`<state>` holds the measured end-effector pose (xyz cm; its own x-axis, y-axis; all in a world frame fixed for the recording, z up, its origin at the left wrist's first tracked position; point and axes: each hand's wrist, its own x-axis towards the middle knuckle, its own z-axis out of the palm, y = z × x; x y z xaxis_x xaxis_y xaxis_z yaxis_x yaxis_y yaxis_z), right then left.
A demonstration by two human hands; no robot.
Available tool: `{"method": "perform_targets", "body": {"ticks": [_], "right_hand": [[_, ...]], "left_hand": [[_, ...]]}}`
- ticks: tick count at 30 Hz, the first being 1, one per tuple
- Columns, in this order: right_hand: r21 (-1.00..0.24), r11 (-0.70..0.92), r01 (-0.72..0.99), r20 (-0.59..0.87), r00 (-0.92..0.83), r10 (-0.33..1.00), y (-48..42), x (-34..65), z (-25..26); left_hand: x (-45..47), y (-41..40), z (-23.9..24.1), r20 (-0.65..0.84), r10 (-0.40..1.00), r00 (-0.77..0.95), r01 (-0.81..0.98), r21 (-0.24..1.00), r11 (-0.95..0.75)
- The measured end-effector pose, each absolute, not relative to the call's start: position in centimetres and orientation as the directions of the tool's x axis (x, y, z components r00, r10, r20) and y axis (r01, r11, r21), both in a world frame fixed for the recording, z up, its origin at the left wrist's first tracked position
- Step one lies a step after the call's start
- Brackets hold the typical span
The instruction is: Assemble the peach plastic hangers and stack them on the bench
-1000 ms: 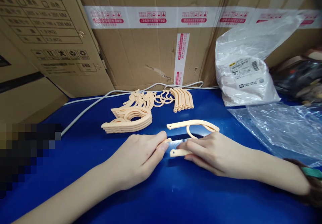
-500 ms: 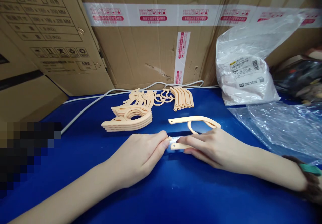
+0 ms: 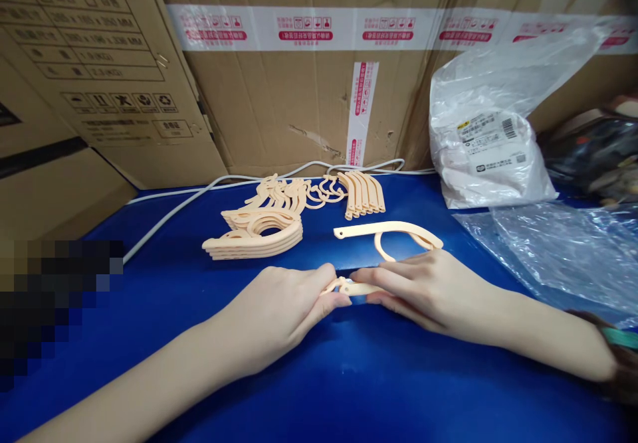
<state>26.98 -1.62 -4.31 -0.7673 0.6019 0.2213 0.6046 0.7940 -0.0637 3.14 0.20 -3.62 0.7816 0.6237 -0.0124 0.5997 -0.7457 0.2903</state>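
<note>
My left hand pinches a small curved cream plastic hook, mostly hidden by the fingers. My right hand is closed on a folding hanger of cream plastic. One long arm of it, with a hole at its end, points left. A second arm sticks out between my right thumb and fingers, its holed end against the hook. Part of a curved piece shows between the two arms. Whether hook and arm are joined I cannot tell.
Behind my left hand lies a stack of folded hangers. Further back are loose curved pieces, hooks and a row of arms. A white cable runs along cardboard boxes. A plastic bag stands right, beside clear film.
My left hand has brought the hook right and slightly down, against the holed end of the nearer arm. The hanger in my right hand has tilted slightly, its far arm rising.
</note>
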Motion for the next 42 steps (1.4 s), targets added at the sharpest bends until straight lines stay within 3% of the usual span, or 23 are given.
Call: {"method": "perform_targets", "body": {"ticks": [10, 19, 31, 35, 42], "right_hand": [[-0.044, 0.800, 0.598, 0.240, -0.771, 0.589, -1.7, 26.7, -4.2], [-0.064, 0.794, 0.605, 0.209, -0.770, 0.603, -1.9, 26.5, -4.2], [0.003, 0.802, 0.597, 0.241, -0.779, 0.579, -2.0, 26.5, -4.4], [-0.032, 0.790, 0.612, 0.213, -0.768, 0.604, -2.0, 26.5, -4.5], [-0.122, 0.771, 0.625, 0.170, -0.752, 0.636, -1.9, 26.5, -4.2]], "left_hand": [[4.0, -0.2, -3.4, -0.071, 0.661, 0.747, 0.664, 0.055, -0.746], [3.7, -0.4, -4.5, 0.072, 0.599, 0.798, 0.603, -0.126, -0.788], [3.8, -0.3, -3.9, -0.022, 0.614, 0.789, 0.614, 0.014, -0.789], [3.6, -0.2, -4.3, 0.006, 0.601, 0.799, 0.600, -0.072, -0.797], [3.4, -0.2, -4.6, 0.178, 0.501, 0.847, 0.532, -0.275, -0.801]]}}
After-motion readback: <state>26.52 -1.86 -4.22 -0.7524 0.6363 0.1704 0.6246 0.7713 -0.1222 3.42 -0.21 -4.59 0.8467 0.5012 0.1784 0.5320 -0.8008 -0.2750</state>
